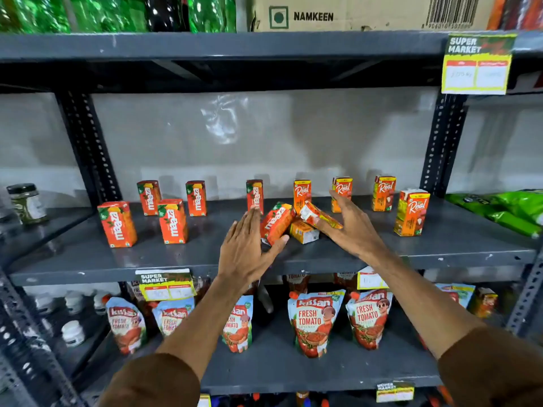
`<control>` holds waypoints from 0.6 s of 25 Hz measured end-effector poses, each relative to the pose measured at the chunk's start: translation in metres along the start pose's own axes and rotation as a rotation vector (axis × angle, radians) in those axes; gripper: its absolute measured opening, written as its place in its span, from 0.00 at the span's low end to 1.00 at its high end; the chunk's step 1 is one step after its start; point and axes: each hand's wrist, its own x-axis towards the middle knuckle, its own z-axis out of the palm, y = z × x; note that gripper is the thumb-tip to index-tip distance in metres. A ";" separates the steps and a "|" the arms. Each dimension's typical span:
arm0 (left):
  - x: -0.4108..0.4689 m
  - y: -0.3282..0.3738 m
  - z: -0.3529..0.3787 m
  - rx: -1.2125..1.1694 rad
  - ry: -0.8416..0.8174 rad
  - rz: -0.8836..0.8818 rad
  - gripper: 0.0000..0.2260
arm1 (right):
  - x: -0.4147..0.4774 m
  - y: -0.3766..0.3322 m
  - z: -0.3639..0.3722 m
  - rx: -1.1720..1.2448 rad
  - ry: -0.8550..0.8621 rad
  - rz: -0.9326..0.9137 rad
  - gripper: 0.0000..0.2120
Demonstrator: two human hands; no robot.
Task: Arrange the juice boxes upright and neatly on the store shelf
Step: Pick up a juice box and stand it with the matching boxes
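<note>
On the grey shelf (440, 245), several orange Maaza boxes (173, 221) stand upright at the left and several orange Real boxes (411, 212) stand upright at the right. In the middle is a small jumble. A tilted Maaza box (276, 221) leans there, with my left hand (246, 251) on it: fingers flat along its left side, thumb hooked round its lower corner. My right hand (349, 227) holds a tilted Real box (318, 214) across its fingers. Another Real box (304, 232) lies on its side beneath them.
Ketchup pouches (314, 321) fill the shelf below. A cardboard carton (352, 13) and green bottles (102, 13) sit on the shelf above. A dark-lidded jar (26, 204) is at the far left, green packets (511, 210) at the far right. Slotted uprights (88, 148) frame the bay.
</note>
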 end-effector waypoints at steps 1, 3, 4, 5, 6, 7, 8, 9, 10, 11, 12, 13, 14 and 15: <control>-0.002 -0.001 0.006 0.021 -0.058 -0.041 0.51 | 0.001 0.008 0.001 0.013 -0.037 0.046 0.40; -0.005 -0.003 0.014 0.115 -0.104 -0.105 0.56 | 0.003 0.023 0.003 0.023 -0.143 0.122 0.39; -0.006 -0.005 0.017 0.143 -0.094 -0.135 0.58 | 0.002 0.029 0.003 0.041 -0.195 0.152 0.39; -0.005 -0.004 0.020 0.164 -0.072 -0.164 0.58 | 0.004 0.036 0.006 0.066 -0.226 0.155 0.38; -0.005 -0.002 0.021 0.178 -0.053 -0.181 0.58 | 0.005 0.041 0.008 0.103 -0.257 0.157 0.37; -0.004 -0.002 0.022 0.193 -0.042 -0.185 0.56 | 0.008 0.045 0.010 0.158 -0.271 0.155 0.37; -0.004 -0.002 0.022 0.224 -0.037 -0.180 0.55 | 0.011 0.047 0.008 0.203 -0.285 0.155 0.36; -0.004 -0.002 0.022 0.246 -0.062 -0.180 0.53 | 0.015 0.051 0.008 0.222 -0.283 0.153 0.36; -0.004 -0.002 0.022 0.258 -0.078 -0.176 0.53 | 0.017 0.053 0.006 0.215 -0.276 0.147 0.35; -0.004 -0.002 0.022 0.262 -0.090 -0.174 0.53 | 0.019 0.056 0.007 0.198 -0.254 0.125 0.33; -0.005 -0.002 0.023 0.269 -0.092 -0.173 0.53 | 0.018 0.058 0.007 0.190 -0.229 0.103 0.30; -0.005 -0.002 0.023 0.272 -0.095 -0.176 0.53 | 0.017 0.059 0.008 0.191 -0.197 0.083 0.29; -0.004 -0.002 0.023 0.280 -0.092 -0.174 0.53 | 0.015 0.059 0.008 0.193 -0.165 0.070 0.29; -0.005 -0.002 0.023 0.293 -0.094 -0.169 0.52 | 0.012 0.057 0.009 0.190 -0.125 0.055 0.29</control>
